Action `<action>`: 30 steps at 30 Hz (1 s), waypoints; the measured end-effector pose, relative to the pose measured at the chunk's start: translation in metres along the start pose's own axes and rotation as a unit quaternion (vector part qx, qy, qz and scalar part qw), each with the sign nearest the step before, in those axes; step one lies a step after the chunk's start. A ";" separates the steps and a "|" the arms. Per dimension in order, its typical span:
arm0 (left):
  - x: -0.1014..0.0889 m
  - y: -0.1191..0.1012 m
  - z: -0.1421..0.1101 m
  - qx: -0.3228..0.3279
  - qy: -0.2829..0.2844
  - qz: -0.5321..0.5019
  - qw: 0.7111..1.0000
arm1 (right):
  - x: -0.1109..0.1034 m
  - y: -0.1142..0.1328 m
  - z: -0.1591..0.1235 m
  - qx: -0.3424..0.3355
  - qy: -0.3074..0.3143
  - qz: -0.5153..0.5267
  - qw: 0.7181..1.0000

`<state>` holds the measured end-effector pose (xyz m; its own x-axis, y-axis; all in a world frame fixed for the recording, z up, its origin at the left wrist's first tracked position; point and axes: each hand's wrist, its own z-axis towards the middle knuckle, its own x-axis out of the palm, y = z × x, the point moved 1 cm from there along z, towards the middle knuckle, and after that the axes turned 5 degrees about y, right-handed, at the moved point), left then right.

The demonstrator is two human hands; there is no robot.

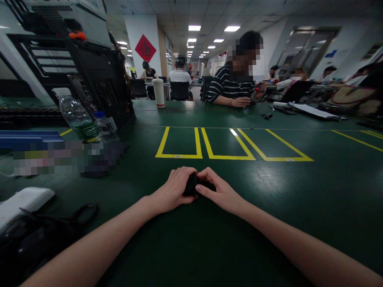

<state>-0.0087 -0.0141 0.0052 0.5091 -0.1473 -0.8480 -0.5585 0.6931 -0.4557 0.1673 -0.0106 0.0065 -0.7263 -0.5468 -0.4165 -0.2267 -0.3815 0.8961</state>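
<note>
A small black object [190, 186] is between my hands, low over the dark green table [196, 245]; its kind cannot be made out. My left hand [174, 187] is wrapped round it from the left, thumb below and fingers over the top. From the right, my right hand [217, 189] curls in, with its thumb and index fingertip against the object's right side. Most of the object is hidden by my fingers. Just beyond my hands, yellow tape outlines [179, 156] mark the table top.
At left stand a clear water bottle [76, 112], a smaller blue-capped bottle [105, 126] and a black computer case [100, 80]. Nearer lie a white box-like thing [25, 201] and black cables [40, 239]. A white tumbler [159, 92] stands farther back. Across the table sits a person [230, 84] in a striped shirt.
</note>
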 end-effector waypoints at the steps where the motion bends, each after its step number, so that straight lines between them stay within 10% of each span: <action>1: 0.000 0.000 0.000 0.000 0.000 0.000 1.000 | 0.000 0.000 0.001 0.003 -0.004 0.003 1.000; 30: -0.002 -0.001 0.000 -0.016 0.015 -0.010 1.000 | -0.002 0.003 -0.002 0.018 0.001 -0.042 0.999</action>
<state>-0.0094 -0.0145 0.0069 0.5011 -0.1825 -0.8459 -0.5687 0.6673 -0.4808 0.1693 -0.0124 0.0092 -0.7027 -0.5147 -0.4913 -0.3101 -0.3999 0.8625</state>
